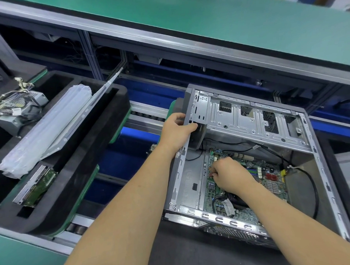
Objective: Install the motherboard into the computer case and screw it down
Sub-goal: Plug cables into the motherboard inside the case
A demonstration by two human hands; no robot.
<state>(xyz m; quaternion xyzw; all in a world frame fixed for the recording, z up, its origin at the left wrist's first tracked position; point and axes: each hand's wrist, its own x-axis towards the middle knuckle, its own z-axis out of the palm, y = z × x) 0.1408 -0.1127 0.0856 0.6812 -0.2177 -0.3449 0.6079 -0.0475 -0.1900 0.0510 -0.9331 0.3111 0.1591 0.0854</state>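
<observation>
An open grey metal computer case [319, 160] lies on its side on a dark mat at the right of the scene, its open face turned up. Inside it, on the floor of the case, lies the green motherboard [272, 180], flat and set toward the near-left part of the interior, with blue and red connectors and a small silver heatsink showing on its far and right areas. A hinged silver drive cage panel [250, 121] stands tilted up over the far side of the case.

The left hand [177, 130] grips the far-left corner of the case frame, thumb and fingers wrapped round the grey edge, well apart from the board. The right hand [230, 175] reaches down into the case and rests over the left part of the motherboard, fingers curled together with the tips pinched close at the board's left edge; whether they hold a screw is too small to tell. The board runs out from under this hand to the right and toward the near side.

A thin black cable [310, 184] loops along the right interior of the case, beside the board.

To the left, a black foam tray [87, 156] holds a long part wrapped in clear plastic [47, 130], a bare hard drive with green circuit board [38, 184] in a near slot, and a grey power supply with bundled wires [18, 107] at the far left. A green bench top [205, 18] runs across the far side
</observation>
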